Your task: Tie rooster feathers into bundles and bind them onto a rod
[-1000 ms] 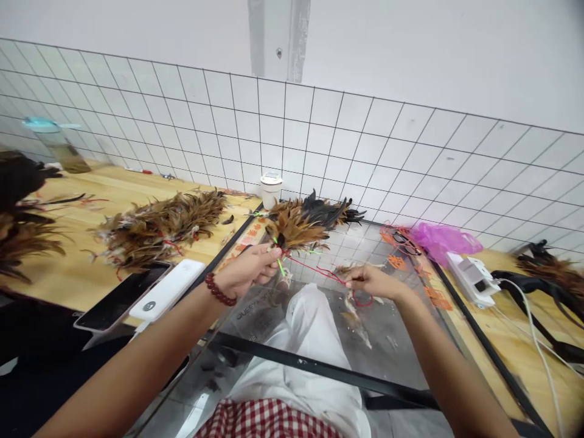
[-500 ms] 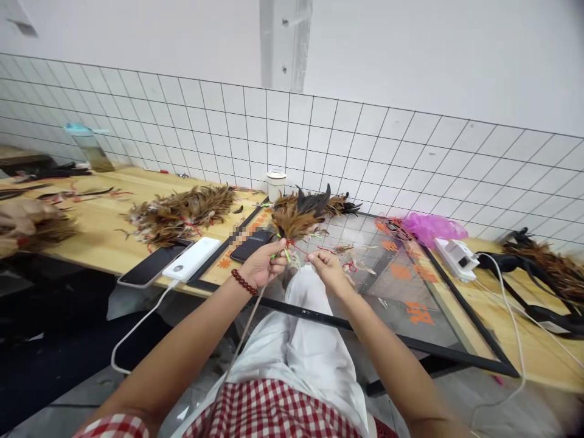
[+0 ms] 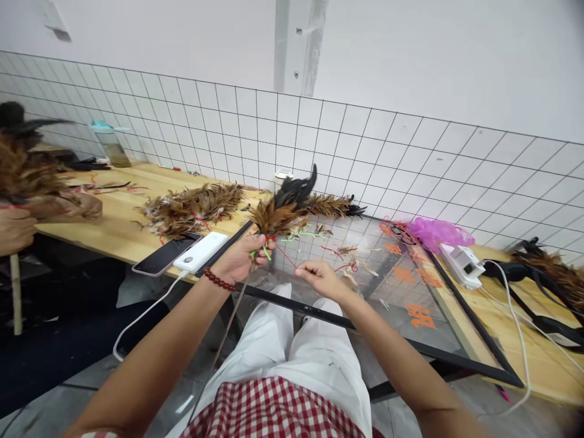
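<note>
My left hand (image 3: 249,255), with a bead bracelet on its wrist, is closed round the neck of a feather duster (image 3: 278,216). Brown feathers and long black ones spread up and away from the fist, and its thin stick (image 3: 230,322) slants down toward my lap. Bright green ties (image 3: 266,252) poke out by the fingers. A red string (image 3: 286,255) runs taut from the duster's neck to my right hand (image 3: 319,278), whose thumb and finger pinch its end. Behind the duster, more brown and black feathers (image 3: 333,205) lie on the glass.
A black-framed glass panel (image 3: 292,307) lies on the wooden table. Left of it are a white power bank (image 3: 201,252), a phone (image 3: 164,254) and a feather pile (image 3: 191,207). At far left a co-worker's hand (image 3: 16,231) grips another duster. A pink bag (image 3: 440,232) sits right.
My hands have moved apart, drawing the red string longer and tighter. The duster has shifted left and tilted. The co-worker now holds a duster upright at the left.
</note>
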`<state>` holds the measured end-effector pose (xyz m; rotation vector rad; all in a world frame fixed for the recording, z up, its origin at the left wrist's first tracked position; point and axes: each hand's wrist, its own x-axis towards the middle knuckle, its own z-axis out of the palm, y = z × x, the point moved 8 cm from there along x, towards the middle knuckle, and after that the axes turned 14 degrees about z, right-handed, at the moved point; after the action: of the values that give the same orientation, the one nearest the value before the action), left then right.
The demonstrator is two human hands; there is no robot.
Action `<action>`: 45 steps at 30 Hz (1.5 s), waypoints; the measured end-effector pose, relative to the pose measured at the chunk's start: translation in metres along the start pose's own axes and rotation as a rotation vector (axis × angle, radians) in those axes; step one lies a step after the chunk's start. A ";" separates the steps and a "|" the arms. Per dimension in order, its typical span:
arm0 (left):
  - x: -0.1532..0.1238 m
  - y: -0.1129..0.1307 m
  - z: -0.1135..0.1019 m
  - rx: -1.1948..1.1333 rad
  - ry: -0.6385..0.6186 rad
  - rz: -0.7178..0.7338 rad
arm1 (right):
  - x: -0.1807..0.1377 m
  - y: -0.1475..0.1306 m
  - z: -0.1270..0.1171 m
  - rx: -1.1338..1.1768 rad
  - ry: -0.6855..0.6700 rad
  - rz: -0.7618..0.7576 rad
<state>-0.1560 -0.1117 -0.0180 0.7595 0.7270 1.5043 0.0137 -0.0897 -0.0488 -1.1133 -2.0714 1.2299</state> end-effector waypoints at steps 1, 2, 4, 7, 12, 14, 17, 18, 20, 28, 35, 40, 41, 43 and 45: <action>0.000 0.003 -0.006 -0.025 0.037 0.008 | 0.003 0.006 -0.003 -0.009 -0.112 0.029; 0.000 0.006 -0.012 -0.047 0.070 0.012 | 0.008 0.012 -0.010 -0.030 -0.181 0.056; 0.000 0.010 -0.020 -0.080 0.118 0.012 | 0.028 0.023 -0.038 -0.133 -0.109 0.112; 0.005 0.010 -0.025 -0.137 0.138 0.000 | 0.071 0.030 -0.069 -0.488 0.134 0.195; 0.019 0.003 -0.021 -0.256 0.139 -0.010 | 0.145 0.030 -0.038 -0.733 0.232 0.273; 0.025 0.002 -0.021 -0.285 0.145 -0.001 | 0.164 0.030 -0.024 -0.748 0.291 0.291; 0.031 0.000 -0.022 -0.310 0.130 -0.008 | 0.179 0.034 -0.017 -0.747 0.327 0.319; 0.032 0.000 -0.022 -0.312 0.124 -0.011 | 0.181 0.035 -0.018 -0.739 0.320 0.330; 0.036 0.001 -0.023 -0.310 0.122 -0.015 | 0.180 0.038 -0.025 -0.712 0.294 0.341; 0.069 -0.016 -0.017 -0.215 0.078 -0.063 | 0.136 0.040 -0.083 -0.361 0.314 0.276; 0.098 -0.044 0.001 0.049 0.059 -0.042 | 0.109 0.014 -0.068 0.759 0.123 0.104; 0.099 -0.051 0.025 0.052 -0.025 -0.065 | 0.110 0.005 -0.058 0.787 0.261 -0.009; 0.098 -0.051 0.028 0.048 -0.041 -0.061 | 0.110 0.006 -0.057 0.787 0.289 -0.020; 0.095 -0.051 0.033 0.056 -0.056 -0.031 | 0.109 0.009 -0.056 0.772 0.344 -0.040; 0.093 -0.052 0.036 0.065 -0.060 0.020 | 0.106 0.008 -0.056 0.754 0.404 -0.073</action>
<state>-0.1008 -0.0149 -0.0344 0.8598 0.7280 1.4757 -0.0008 0.0278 -0.0296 -0.8182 -1.1723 1.4251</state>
